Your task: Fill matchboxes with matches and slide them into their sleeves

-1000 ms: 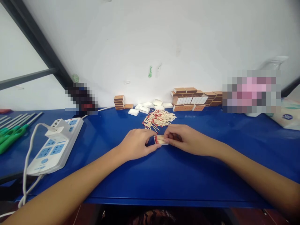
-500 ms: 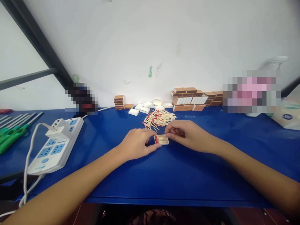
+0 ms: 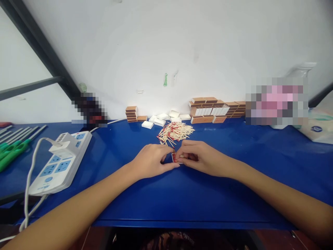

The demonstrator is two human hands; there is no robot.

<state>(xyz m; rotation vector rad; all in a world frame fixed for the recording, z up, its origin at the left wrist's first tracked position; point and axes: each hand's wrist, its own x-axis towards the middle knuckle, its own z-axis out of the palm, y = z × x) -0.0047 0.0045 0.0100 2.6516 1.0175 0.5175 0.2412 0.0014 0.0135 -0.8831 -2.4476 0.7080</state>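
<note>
Match tray (image 3: 174, 158), small and packed with red-headed matches, lies flat on the blue counter (image 3: 182, 198) just in front of the pile of loose matches (image 3: 176, 133), and we hold it between both hands. Our left hand (image 3: 153, 160) sits in front of the pile and slightly left of it, fingers curled, with thumb and forefinger pinching the tray's left end. Our right hand (image 3: 201, 158) lies in front of the pile and slightly right of it, its fingers bunched and pressed onto the tray's right end, so that only a sliver of red heads shows between the two hands. Just behind the pile, towards the wall, a few empty white trays (image 3: 162, 119) lie scattered. Behind the pile to the left stands a short stack of brown sleeves (image 3: 131, 113), and behind it to the right a longer, wall-like stack of boxes (image 3: 215, 109). Well to the left of the pile rests a white power strip (image 3: 61, 162) with a plug in it, and farther left still lie green-handled tools (image 3: 11, 150).
</note>
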